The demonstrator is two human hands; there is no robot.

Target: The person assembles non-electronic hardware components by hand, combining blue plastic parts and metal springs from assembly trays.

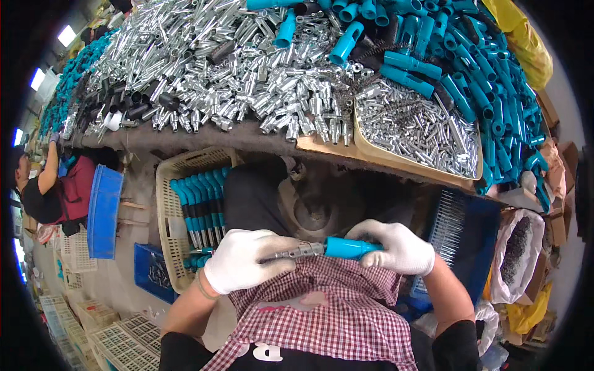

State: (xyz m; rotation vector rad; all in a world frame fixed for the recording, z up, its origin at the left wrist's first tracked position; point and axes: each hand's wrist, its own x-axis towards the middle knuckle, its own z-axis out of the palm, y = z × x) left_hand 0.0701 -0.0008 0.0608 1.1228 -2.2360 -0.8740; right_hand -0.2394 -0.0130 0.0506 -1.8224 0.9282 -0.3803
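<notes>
In front of my lap, my left hand (247,261), in a white glove, is closed around a silver metal shaft (304,250) with a stepped end. My right hand (396,247), gloved too, grips a teal tubular sleeve (346,248). The two parts lie in one line, the shaft's end meeting the sleeve's left end. How far it goes inside is hidden. On the bench beyond my knees spreads a large heap of silver metal fittings (247,80). A shallow tray (481,162) of small metal pins stands at its right, and teal sleeves (458,93) pile up beside it.
Left of my legs a cream plastic crate (164,204) holds teal-and-black handled tools (201,204). A blue bin (489,235) with rows of metal rods is at my right, near a white sack (538,229) of dark bits. A co-worker (59,185) sits at far left behind a blue crate (104,213).
</notes>
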